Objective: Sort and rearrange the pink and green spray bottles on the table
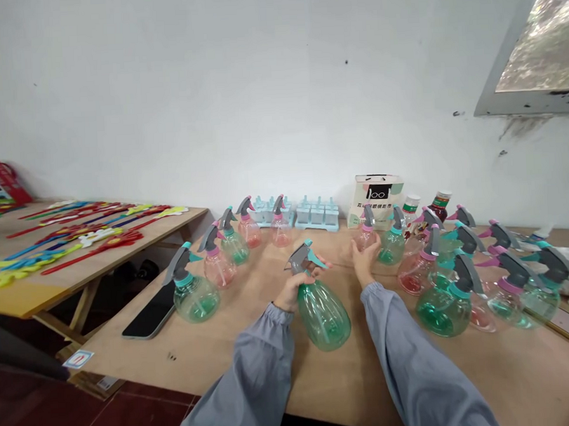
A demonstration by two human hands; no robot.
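A green see-through spray bottle (324,316) with a grey and teal trigger head tilts in my left hand (295,290), whose fingers wrap round its neck. Farther back, my right hand (364,257) grips a pink spray bottle (366,237) with a grey head. Right beside that hand stands another green spray bottle (391,247). To the left, pink and green spray bottles stand in a slanting row, the nearest a green one (197,300). More spray bottles crowd the right side, among them a green one (443,309) and a pink one (414,271).
A black phone (149,314) lies at the table's left edge. Light-blue popsicle moulds (317,215) and a printed paper bag (375,199) stand by the wall. Two capped bottles, one a dark red bottle (440,206), are behind. Colourful hand clappers (95,239) cover the left table.
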